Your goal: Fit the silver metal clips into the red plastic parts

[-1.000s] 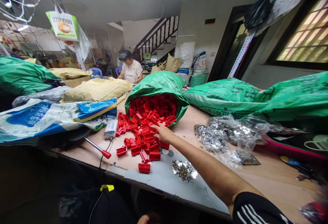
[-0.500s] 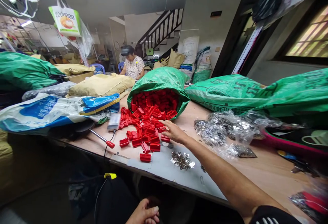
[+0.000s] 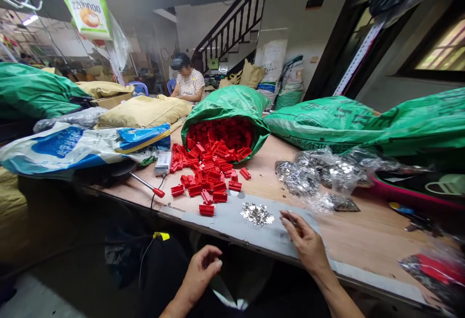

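Observation:
My right hand (image 3: 305, 243) rests on the grey strip at the table's near edge (image 3: 232, 228), fingers curled in a pinch; what it holds is hidden. Just left of it lies a small heap of shiny metal pieces (image 3: 257, 214). Beyond that, red plastic pieces (image 3: 209, 182) spill across the wood from an open green sack (image 3: 227, 107) lying on its side. My left hand (image 3: 202, 269) hangs below the table edge over my lap, fingers loosely curled, with nothing visible in it.
A clear bag of metal parts (image 3: 321, 177) lies right of the red pieces. Green sacks (image 3: 363, 126) line the back right, blue-white and tan sacks (image 3: 87, 146) the left. A red-tipped rod (image 3: 148, 185) and a cable lie left. Another person (image 3: 187, 83) sits at the far end.
My right hand has pulled back from the red pieces to the near table edge and closed. My left hand has come up into view below the table. The camera has tilted down.

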### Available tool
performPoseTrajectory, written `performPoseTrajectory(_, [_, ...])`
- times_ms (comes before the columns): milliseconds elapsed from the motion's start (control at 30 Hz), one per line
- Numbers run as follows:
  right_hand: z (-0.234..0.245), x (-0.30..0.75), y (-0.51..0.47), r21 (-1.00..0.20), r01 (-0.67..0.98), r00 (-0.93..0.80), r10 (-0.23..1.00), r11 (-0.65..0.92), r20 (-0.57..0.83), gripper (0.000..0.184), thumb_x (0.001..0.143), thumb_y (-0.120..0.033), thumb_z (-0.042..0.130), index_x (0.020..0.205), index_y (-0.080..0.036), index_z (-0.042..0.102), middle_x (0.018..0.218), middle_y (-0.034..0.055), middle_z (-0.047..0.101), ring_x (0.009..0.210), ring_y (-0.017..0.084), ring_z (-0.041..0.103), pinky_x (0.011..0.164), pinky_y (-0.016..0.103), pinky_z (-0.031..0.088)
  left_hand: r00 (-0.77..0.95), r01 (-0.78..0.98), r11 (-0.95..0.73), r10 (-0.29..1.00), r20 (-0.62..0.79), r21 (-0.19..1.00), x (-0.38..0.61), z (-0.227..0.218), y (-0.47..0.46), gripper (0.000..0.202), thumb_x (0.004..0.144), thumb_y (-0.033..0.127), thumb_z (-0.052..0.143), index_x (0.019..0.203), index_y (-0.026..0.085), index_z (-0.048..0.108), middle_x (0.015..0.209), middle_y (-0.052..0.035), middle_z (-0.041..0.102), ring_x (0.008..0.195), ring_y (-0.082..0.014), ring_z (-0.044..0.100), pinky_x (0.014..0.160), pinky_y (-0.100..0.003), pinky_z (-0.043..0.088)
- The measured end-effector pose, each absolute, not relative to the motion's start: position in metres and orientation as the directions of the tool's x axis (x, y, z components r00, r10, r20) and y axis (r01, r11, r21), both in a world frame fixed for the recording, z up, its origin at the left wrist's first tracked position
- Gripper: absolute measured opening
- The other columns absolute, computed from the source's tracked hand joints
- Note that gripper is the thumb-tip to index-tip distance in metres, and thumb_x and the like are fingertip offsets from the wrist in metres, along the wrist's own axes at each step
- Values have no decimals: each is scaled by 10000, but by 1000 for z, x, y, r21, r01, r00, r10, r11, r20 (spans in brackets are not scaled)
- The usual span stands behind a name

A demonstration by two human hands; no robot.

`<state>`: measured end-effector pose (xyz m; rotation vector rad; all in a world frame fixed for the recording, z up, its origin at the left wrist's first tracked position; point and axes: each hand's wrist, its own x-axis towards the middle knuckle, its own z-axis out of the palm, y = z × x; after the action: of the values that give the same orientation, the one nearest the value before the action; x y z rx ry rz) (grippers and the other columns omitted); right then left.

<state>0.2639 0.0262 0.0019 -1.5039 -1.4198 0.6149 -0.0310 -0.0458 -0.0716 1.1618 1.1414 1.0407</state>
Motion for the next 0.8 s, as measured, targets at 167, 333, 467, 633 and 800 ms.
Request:
performPoseTrajectory(167, [-9, 280, 9, -969, 223, 369, 910, 111, 189, 410, 757, -518, 653, 979, -174, 658, 743, 27, 628, 466, 78, 418, 409, 206, 371, -206, 494, -270, 887, 413, 827, -31, -19, -11, 239, 854, 271, 547, 1079, 198, 579, 929, -63, 619, 779, -179, 585, 718, -324, 482])
performPoseTrajectory(333, [-11, 277, 13, -986, 22, 369, 916, 163, 160, 356, 743, -468, 702, 943, -177, 651, 698, -4, 568, 459, 58, 389, 373, 182, 307, -240, 807, -217, 730, 640, 550, -35, -20, 26, 497, 818, 316, 615, 1264, 155, 467, 1183, -167, 558, 1129, -303, 512, 935, -481, 423])
performPoseTrajectory(467, [-7, 275, 10, -973, -94, 397, 904, 213, 159, 315, 725, -448, 720, 871, -178, 650, 664, -19, 541, 438, 46, 378, 357, 173, 271, -241, 871, -94, 773, 587, 482, -40, -29, 35, 455, 817, 379, 612, 1208, 161, 530, 1167, -163, 580, 1106, -311, 527, 909, -475, 427])
performPoseTrajectory(633, [1, 275, 7, -963, -188, 438, 894, 191, 92, 321, 685, -449, 739, 840, -189, 635, 641, -38, 537, 417, 35, 383, 353, 163, 252, -218, 824, -161, 795, 566, 544, -49, -35, 34, 223, 846, 334, 572, 1006, 185, 617, 1027, -104, 637, 1010, -271, 573, 902, -447, 431])
performPoseTrajectory(800, [4, 275, 6, -964, -197, 445, 892, 179, 75, 327, 698, -473, 706, 848, -199, 608, 635, -41, 527, 415, 44, 375, 357, 175, 255, -232, 731, -260, 775, 587, 631, -50, -29, 25, 145, 841, 320, 579, 875, 195, 644, 1027, -83, 616, 1049, -255, 563, 946, -450, 426])
